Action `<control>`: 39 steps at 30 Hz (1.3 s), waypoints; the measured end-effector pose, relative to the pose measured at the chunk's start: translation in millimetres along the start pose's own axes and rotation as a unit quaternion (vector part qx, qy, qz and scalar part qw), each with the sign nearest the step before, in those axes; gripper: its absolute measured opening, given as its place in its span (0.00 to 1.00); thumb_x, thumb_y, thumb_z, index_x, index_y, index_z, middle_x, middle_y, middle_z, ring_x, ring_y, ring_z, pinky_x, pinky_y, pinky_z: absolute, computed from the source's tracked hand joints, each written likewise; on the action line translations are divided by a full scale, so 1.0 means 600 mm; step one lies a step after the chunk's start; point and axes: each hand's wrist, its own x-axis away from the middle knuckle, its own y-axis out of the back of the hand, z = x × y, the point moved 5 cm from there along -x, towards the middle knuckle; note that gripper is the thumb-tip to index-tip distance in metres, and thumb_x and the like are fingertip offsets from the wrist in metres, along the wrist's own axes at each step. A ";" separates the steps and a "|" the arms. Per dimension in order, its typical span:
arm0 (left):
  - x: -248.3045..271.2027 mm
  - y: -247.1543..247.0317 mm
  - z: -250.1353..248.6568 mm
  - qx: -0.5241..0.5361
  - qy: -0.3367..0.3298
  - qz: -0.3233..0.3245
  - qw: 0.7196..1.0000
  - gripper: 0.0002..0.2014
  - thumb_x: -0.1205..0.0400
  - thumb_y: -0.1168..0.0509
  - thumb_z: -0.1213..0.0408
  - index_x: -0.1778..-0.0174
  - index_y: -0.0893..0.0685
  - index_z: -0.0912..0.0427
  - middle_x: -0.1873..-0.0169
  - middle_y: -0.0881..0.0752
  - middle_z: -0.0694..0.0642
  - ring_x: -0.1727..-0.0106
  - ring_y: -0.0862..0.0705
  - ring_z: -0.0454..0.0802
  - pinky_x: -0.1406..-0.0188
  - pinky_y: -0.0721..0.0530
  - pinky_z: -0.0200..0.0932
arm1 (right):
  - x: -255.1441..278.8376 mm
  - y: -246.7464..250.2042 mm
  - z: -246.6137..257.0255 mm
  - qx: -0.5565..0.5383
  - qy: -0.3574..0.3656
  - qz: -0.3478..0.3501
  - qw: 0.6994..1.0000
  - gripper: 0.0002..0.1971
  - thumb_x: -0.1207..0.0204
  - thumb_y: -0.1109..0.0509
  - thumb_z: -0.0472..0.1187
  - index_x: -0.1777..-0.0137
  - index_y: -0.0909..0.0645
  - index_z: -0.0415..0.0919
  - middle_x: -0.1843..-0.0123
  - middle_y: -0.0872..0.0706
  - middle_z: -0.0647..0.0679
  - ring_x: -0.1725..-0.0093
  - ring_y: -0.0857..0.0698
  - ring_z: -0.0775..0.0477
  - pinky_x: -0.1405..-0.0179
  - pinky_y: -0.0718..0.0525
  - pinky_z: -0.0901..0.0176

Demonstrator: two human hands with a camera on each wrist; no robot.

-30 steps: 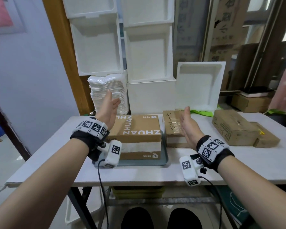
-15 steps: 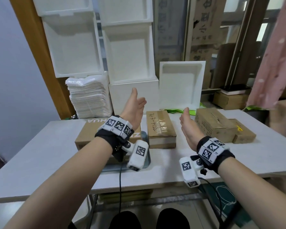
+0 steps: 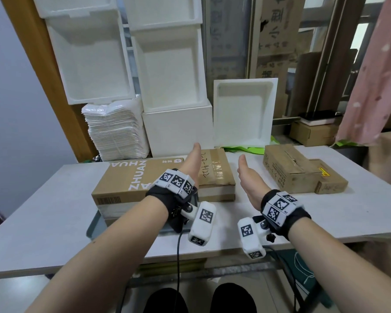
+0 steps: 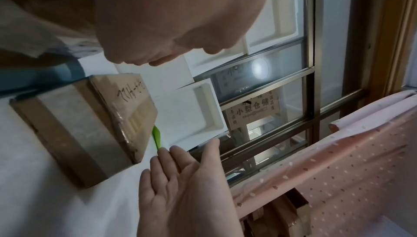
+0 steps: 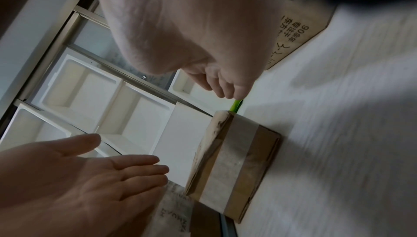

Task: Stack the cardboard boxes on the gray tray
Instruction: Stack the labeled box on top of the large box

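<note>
Both hands have swung right since a second ago, off the big box and toward the smaller taped one; the left hand (image 3: pixel 191 164) has crossed over the big box's right end. Taped cardboard box (image 3: pixel 215 175) (handwriting on top) lies flat on the white table (image 3: pixel 54 204), just right of the gray tray (image 3: pixel 95 224). Left hand is above the box's left edge, right hand (image 3: pixel 248 179) off its right side, palms facing each other with the box between them. Fingers on both are straight and spread, holding nothing; neither touches the box (wrist views show a clear gap).

Gray tray holds one large ZHUAN-printed cardboard box (image 3: pixel 131 184), which covers most of it; only the near rim and left corner show. The taped box sits just beside this box; whether they touch I cannot tell.

Further right, well apart, a worn cardboard box (image 3: pixel 289 170) with a small flat carton (image 3: pixel 332 179) against its right side. Bare table between the taped box and that pair, and along the whole near edge.

Behind the table: white foam boxes (image 3: pixel 167 71) stacked open side forward, one foam lid (image 3: pixel 242 114) leaning upright, a pile of white foam trays (image 3: pixel 117 132), green scrap (image 3: pixel 246 150) at the back edge. Pink curtain (image 3: pixel 379 75) hangs at right.
</note>
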 end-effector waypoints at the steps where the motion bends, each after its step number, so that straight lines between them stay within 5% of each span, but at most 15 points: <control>1: -0.004 0.000 0.004 -0.009 0.006 -0.004 1.000 0.37 0.14 0.57 0.37 0.14 0.51 0.58 0.13 0.50 0.55 0.13 0.53 0.52 0.18 0.54 0.54 | 0.000 -0.003 -0.001 0.001 0.002 0.005 1.000 0.42 0.19 0.58 0.70 0.14 0.44 0.41 0.14 0.39 0.47 0.15 0.40 0.45 0.18 0.45 0.47; 4: -0.024 0.000 0.019 -0.019 0.009 -0.001 1.000 0.34 0.13 0.56 0.39 0.14 0.47 0.54 0.14 0.47 0.53 0.13 0.51 0.51 0.18 0.51 0.52 | -0.001 -0.013 -0.002 0.001 0.016 0.017 1.000 0.39 0.16 0.58 0.67 0.16 0.38 0.40 0.16 0.33 0.47 0.17 0.37 0.46 0.21 0.42 0.52; 9: -0.063 -0.001 0.045 -0.034 -0.006 0.006 0.999 0.32 0.21 0.50 0.34 0.25 0.25 0.46 0.24 0.25 0.48 0.23 0.30 0.52 0.26 0.36 0.48 | -0.011 -0.024 -0.013 0.002 0.028 0.018 0.999 0.39 0.17 0.58 0.68 0.18 0.33 0.42 0.19 0.29 0.48 0.18 0.33 0.47 0.23 0.40 0.53; 15: -0.070 0.002 0.048 -0.038 -0.041 -0.005 0.998 0.28 0.14 0.48 0.45 0.22 0.28 0.59 0.25 0.24 0.62 0.24 0.25 0.62 0.26 0.26 0.60 | -0.014 -0.028 -0.021 0.015 0.031 0.014 0.999 0.37 0.16 0.60 0.66 0.19 0.31 0.43 0.20 0.26 0.46 0.20 0.31 0.44 0.25 0.38 0.54; 19: -0.084 -0.005 0.063 -0.028 -0.012 0.005 1.000 0.35 0.19 0.52 0.36 0.20 0.30 0.51 0.22 0.26 0.54 0.21 0.30 0.55 0.20 0.36 0.57 | -0.015 -0.025 -0.021 0.024 0.037 0.010 0.999 0.36 0.16 0.59 0.65 0.19 0.31 0.43 0.20 0.26 0.45 0.20 0.31 0.44 0.24 0.38 0.53; 22: -0.095 -0.008 0.061 -0.032 -0.013 0.010 0.999 0.38 0.26 0.50 0.33 0.22 0.27 0.48 0.25 0.23 0.53 0.24 0.26 0.54 0.22 0.33 0.58 | -0.014 -0.013 -0.022 0.020 0.022 0.000 1.000 0.38 0.17 0.59 0.68 0.20 0.30 0.43 0.20 0.26 0.45 0.20 0.31 0.44 0.25 0.37 0.53; 26: -0.048 -0.025 0.034 0.014 -0.033 0.046 0.998 0.26 0.18 0.48 0.38 0.37 0.16 0.51 0.41 0.12 0.56 0.41 0.14 0.54 0.38 0.18 0.53 | -0.005 0.003 -0.006 0.006 0.029 -0.015 0.999 0.37 0.17 0.58 0.68 0.22 0.27 0.45 0.26 0.22 0.48 0.29 0.26 0.47 0.35 0.36 0.57; 30: -0.079 -0.028 0.032 0.015 -0.046 0.052 0.997 0.43 0.41 0.43 0.26 0.34 0.18 0.48 0.32 0.16 0.53 0.28 0.22 0.54 0.23 0.31 0.59 | 0.006 0.018 0.019 0.014 0.048 -0.033 0.998 0.38 0.20 0.58 0.71 0.24 0.24 0.48 0.30 0.20 0.50 0.35 0.25 0.48 0.36 0.34 0.57; 35: -0.013 -0.030 -0.011 0.003 -0.061 0.063 0.996 0.35 0.27 0.47 0.31 0.36 0.16 0.52 0.39 0.12 0.56 0.37 0.15 0.55 0.29 0.24 0.57 | 0.033 0.017 0.053 0.018 0.070 -0.047 0.996 0.42 0.24 0.58 0.75 0.25 0.23 0.49 0.29 0.19 0.50 0.31 0.23 0.48 0.34 0.31 0.54; 39: 0.022 -0.013 -0.042 0.000 -0.083 0.059 0.995 0.29 0.16 0.51 0.35 0.39 0.16 0.54 0.43 0.11 0.57 0.47 0.11 0.55 0.52 0.17 0.47 | 0.061 0.004 0.084 0.011 0.095 -0.053 0.994 0.42 0.24 0.58 0.75 0.24 0.25 0.49 0.26 0.20 0.50 0.28 0.24 0.47 0.33 0.31 0.53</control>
